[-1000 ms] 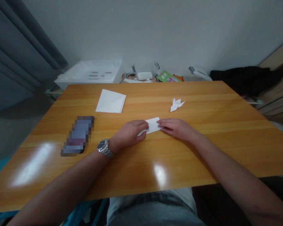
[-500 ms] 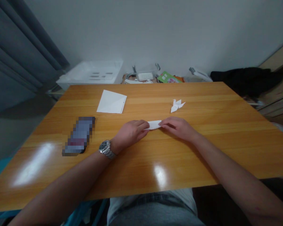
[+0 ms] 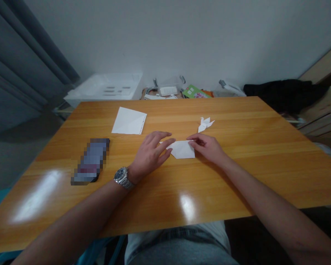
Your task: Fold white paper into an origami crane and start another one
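Note:
A small folded white paper (image 3: 182, 149) lies flat on the wooden table (image 3: 237, 173) between my hands. My left hand (image 3: 150, 154), with a metal watch at the wrist, rests beside the paper's left edge with its fingers spread, the fingertips touching it. My right hand (image 3: 205, 146) pinches the paper's upper right corner. A finished white paper crane (image 3: 205, 124) stands just beyond my right hand.
A white sheet with a perforated edge (image 3: 129, 121) lies at the far left of the table. A blurred dark phone (image 3: 90, 161) lies left of my left hand. Behind the table are a white bin (image 3: 106, 87), clutter and dark cloth (image 3: 284, 92).
The paper was flipped over from a narrow strip to a wider flat shape lying nearer me. My left hand opened its fingers and let go of its grip.

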A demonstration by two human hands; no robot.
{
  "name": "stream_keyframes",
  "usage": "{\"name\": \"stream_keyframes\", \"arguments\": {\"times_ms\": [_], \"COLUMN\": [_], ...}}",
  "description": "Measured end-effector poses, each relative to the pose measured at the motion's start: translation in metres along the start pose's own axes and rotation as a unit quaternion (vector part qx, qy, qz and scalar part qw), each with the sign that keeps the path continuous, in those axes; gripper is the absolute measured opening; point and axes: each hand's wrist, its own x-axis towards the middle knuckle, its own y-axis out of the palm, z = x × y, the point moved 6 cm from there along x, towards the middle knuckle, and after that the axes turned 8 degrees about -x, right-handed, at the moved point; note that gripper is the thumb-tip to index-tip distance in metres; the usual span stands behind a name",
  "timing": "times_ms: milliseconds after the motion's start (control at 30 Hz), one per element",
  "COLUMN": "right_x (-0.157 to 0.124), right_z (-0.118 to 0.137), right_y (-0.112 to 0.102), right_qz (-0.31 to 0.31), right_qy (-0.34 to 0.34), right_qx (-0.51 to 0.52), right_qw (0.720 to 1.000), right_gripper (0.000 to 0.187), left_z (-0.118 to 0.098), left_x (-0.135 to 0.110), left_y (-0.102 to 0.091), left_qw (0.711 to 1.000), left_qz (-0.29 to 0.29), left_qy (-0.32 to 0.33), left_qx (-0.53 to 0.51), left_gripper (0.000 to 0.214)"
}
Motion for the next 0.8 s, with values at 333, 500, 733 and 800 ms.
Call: {"name": "stream_keyframes", "arguments": {"times_ms": [333,500,733,800], "right_x": [0.002,0.001,-0.002,-0.002], "right_z": [0.001,0.002,0.016,0.018], "right_y": [0.008,0.012,0.01,0.011], "right_qz": [0.052,0.085,0.105,0.106], "right_qy": [-0.008,-0.044,-0.135,-0.15], "right_qx": [-0.052,-0.041,-0.033,-0.029], "right_qw": [0.997,0.995,0.985,0.983], "right_gripper": [0.019,0.024,0.029,0.032], "left_z": [0.002,0.009,0.017,0.018], "left_x": [-0.014,-0.013,-0.012,-0.012], "left_y": [0.042,0.039,0.037,0.038], "left_qw": [0.98,0.982,0.986,0.986], "left_qz": [0.196,0.19,0.164,0.163], "left_qy": [0.02,-0.006,-0.035,-0.04], "left_qx": [-0.012,0.0,0.001,0.003], "left_gripper": [0.037,0.035,0.034,0.032]}}
